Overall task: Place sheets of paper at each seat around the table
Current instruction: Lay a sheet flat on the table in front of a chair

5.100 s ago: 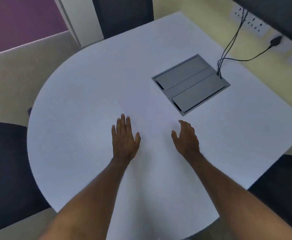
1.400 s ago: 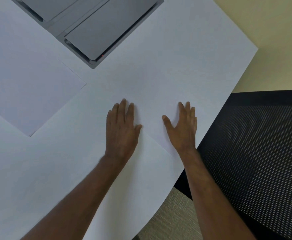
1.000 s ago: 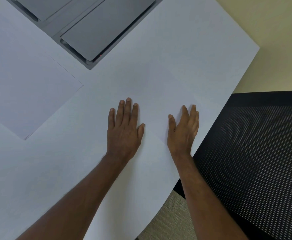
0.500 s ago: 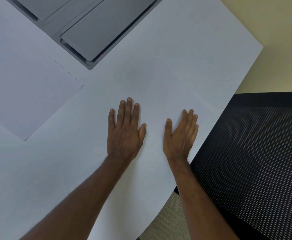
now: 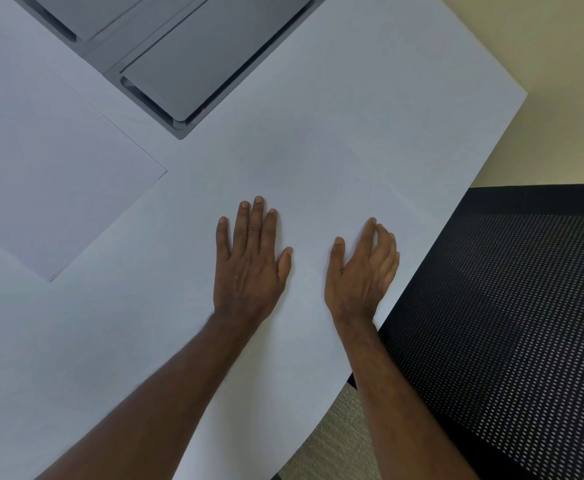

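Observation:
A white sheet of paper lies flat on the white table, near the edge that faces a black mesh chair. Its outline is faint against the tabletop. My left hand rests flat on the sheet, palm down, with the fingers spread. To its right, close to the table edge, my right hand touches the sheet, tipped up on its thumb side with the fingers loosely curved. Neither hand grips anything. A stack of white sheets lies on the table at the left.
A grey recessed cable box with closed flaps sits in the tabletop at the top. The table's curved edge runs from upper right to bottom centre. Beige floor shows between table and chair.
Both hands slid the sheet a little toward the table edge by the chair. My right hand, flat half a second ago, has now tipped up with its outer fingers raised.

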`<state>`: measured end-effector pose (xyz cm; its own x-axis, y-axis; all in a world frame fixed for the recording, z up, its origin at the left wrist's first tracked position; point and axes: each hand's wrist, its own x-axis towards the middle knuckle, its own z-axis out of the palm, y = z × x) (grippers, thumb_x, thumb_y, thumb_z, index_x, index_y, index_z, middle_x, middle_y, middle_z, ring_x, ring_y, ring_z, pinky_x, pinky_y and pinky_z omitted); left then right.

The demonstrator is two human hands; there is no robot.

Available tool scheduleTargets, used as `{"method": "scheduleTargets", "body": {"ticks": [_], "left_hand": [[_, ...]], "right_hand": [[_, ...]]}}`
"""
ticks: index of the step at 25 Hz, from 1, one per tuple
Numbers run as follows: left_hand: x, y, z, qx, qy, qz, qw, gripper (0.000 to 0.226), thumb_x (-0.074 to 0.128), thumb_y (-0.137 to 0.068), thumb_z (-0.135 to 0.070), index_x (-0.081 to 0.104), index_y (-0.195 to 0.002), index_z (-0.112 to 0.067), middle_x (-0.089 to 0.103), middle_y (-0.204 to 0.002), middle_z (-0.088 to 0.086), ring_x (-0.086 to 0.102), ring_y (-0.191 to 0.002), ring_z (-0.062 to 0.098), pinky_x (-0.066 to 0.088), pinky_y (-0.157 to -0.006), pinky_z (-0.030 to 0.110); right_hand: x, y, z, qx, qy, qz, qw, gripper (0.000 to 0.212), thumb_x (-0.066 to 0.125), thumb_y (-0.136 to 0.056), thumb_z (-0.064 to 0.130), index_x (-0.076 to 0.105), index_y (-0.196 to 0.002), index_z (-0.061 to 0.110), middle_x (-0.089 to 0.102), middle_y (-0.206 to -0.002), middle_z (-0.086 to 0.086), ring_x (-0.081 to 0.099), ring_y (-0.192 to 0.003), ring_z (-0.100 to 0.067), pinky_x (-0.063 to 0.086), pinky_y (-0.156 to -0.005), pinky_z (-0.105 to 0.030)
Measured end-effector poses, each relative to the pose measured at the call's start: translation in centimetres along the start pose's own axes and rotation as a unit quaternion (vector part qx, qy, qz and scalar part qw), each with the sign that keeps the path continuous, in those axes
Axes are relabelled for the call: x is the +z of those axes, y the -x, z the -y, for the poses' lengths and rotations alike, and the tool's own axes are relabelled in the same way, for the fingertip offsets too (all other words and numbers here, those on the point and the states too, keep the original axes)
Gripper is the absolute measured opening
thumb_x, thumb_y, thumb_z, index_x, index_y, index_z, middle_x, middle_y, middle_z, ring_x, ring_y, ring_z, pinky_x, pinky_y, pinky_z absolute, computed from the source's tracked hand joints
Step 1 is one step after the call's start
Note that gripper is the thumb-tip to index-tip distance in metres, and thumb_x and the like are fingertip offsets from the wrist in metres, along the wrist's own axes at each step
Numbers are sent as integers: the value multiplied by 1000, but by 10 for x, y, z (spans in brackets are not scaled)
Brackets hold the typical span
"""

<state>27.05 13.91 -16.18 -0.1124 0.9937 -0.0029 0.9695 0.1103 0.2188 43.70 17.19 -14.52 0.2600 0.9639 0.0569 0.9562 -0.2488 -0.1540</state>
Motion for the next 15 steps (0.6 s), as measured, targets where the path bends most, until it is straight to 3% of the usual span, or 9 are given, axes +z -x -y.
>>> {"method": "scheduleTargets", "body": {"ticks": [5,11,15], "left_hand": [[1,0,0,7,-12,9,1000,72,27,-110,-53,13,-168,-12,6,-177,12,4,-164,31,10,-130,57],[-1,0,0,5,-9,21,1000,71,27,-111,-52,13,-168,-12,5,-177,12,4,-164,31,10,-130,58],[-2,-1,-1,8,-10,29,999,70,23,-111,-52,12,-168,-13,4,-177,12,4,-164,32,10,-130,58]], "right_hand": [[2,0,-1,15,6,9,1000,75,38,-105,59,28,-164,13,29,-171,-7,21,-162,-27,15,-133,-52],[2,2,0,-7,1,-18,1000,65,43,-104,56,41,-156,17,39,-166,-4,33,-156,-26,24,-130,-49],[3,1,-1,-9,20,-12,1000,66,41,-104,56,39,-158,18,39,-167,-3,31,-158,-24,22,-130,-49]]}}
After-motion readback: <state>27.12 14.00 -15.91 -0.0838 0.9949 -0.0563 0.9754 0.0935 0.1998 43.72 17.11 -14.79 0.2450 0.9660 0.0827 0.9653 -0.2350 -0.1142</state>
